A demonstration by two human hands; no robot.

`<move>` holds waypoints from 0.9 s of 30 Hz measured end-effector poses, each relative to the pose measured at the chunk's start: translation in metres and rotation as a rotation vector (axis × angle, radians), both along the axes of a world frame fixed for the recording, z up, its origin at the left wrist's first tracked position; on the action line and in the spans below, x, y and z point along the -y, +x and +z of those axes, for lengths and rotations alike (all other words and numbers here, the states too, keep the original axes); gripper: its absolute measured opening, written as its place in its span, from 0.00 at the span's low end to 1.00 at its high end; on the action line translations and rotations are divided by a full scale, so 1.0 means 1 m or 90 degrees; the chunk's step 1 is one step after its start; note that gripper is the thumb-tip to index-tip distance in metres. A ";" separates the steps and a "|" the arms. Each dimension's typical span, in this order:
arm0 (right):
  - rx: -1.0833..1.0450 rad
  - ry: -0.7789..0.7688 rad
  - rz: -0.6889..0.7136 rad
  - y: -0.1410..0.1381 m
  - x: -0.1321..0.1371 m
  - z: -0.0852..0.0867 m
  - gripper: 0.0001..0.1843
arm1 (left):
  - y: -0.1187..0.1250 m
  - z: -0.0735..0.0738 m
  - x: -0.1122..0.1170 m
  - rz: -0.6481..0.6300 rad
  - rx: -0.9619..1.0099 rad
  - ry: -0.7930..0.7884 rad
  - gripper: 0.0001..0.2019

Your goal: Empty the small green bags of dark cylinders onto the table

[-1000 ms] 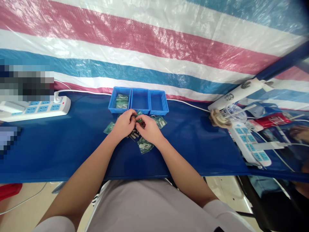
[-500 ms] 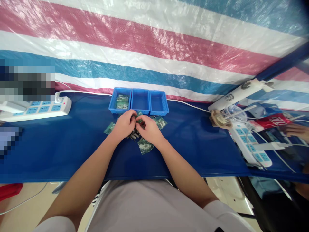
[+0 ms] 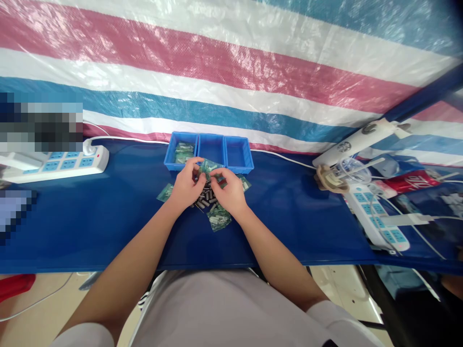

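My left hand [image 3: 186,185] and my right hand [image 3: 229,192] are side by side over the blue table [image 3: 108,217], both pinching a small green plastic bag [image 3: 207,166] held just above a heap of small grey cylinders [image 3: 206,198]. More green bags lie around the hands: one at the left [image 3: 165,193], one in front of my right hand [image 3: 219,218]. Behind the hands stands a row of three blue bins; the left bin [image 3: 181,150] holds filled green bags, the middle bin [image 3: 211,147] and right bin [image 3: 237,153] look bare.
A white power strip [image 3: 54,163] lies at the far left with its cord running along the striped tarp. At the right are a second power strip [image 3: 376,217], a clear plastic cup [image 3: 349,168], a white fan-like device [image 3: 356,140] and cables.
My hands have drawn slightly apart and lifted the green bag up toward the bins, uncovering the heap of grey cylinders between them. A co-worker's hand at the far right has left the view.
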State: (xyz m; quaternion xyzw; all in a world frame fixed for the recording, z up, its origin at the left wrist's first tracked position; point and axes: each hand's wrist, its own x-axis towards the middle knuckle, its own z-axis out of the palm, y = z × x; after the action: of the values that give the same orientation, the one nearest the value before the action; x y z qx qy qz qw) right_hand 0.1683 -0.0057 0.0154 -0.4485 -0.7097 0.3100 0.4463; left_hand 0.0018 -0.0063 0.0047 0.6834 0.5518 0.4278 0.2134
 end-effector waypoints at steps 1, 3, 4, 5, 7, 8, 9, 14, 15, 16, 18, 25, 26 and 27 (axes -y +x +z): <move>-0.010 0.001 -0.012 0.000 0.000 0.000 0.06 | 0.001 0.002 0.001 -0.001 0.003 0.002 0.21; -0.032 -0.007 -0.043 0.001 -0.001 -0.001 0.05 | 0.002 0.005 0.003 -0.001 0.005 -0.003 0.27; -0.043 -0.012 -0.058 0.001 -0.002 -0.001 0.05 | 0.003 0.005 0.004 0.002 0.009 -0.007 0.31; -0.055 -0.017 -0.073 0.001 -0.002 -0.002 0.06 | 0.004 0.006 0.004 0.004 0.009 -0.011 0.33; -0.077 -0.022 -0.090 0.001 -0.004 -0.004 0.08 | 0.004 0.005 0.005 0.004 -0.003 -0.013 0.30; -0.084 -0.021 -0.092 0.002 -0.004 -0.005 0.09 | 0.004 0.004 0.005 0.003 -0.014 -0.010 0.25; -0.087 -0.020 -0.090 0.002 -0.005 -0.005 0.09 | 0.004 0.003 0.005 0.003 -0.023 -0.006 0.20; -0.073 -0.002 -0.061 0.002 -0.004 0.001 0.08 | 0.003 0.000 0.004 0.028 -0.011 0.023 0.10; -0.069 0.008 -0.056 0.002 -0.004 0.002 0.07 | 0.003 0.001 0.005 0.029 -0.006 0.024 0.10; -0.065 0.016 -0.055 0.002 -0.003 0.004 0.07 | 0.003 0.002 0.005 0.029 -0.003 0.024 0.11; -0.060 0.024 -0.053 0.002 -0.002 0.007 0.07 | 0.004 0.004 0.006 0.025 0.005 0.026 0.12; -0.080 0.016 -0.042 0.002 0.000 0.011 0.08 | 0.005 0.009 0.007 0.051 -0.004 0.061 0.14; -0.080 0.015 -0.047 0.002 0.001 0.011 0.08 | 0.005 0.009 0.006 0.054 -0.008 0.078 0.13; -0.081 0.014 -0.055 0.002 0.001 0.011 0.08 | 0.005 0.009 0.006 0.056 -0.009 0.098 0.13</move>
State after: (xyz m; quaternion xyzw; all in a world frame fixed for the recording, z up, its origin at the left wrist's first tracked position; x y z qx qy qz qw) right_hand 0.1700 -0.0067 0.0265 -0.4528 -0.6635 0.3104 0.5083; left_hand 0.0067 -0.0125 0.0136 0.6759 0.5483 0.4729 0.1373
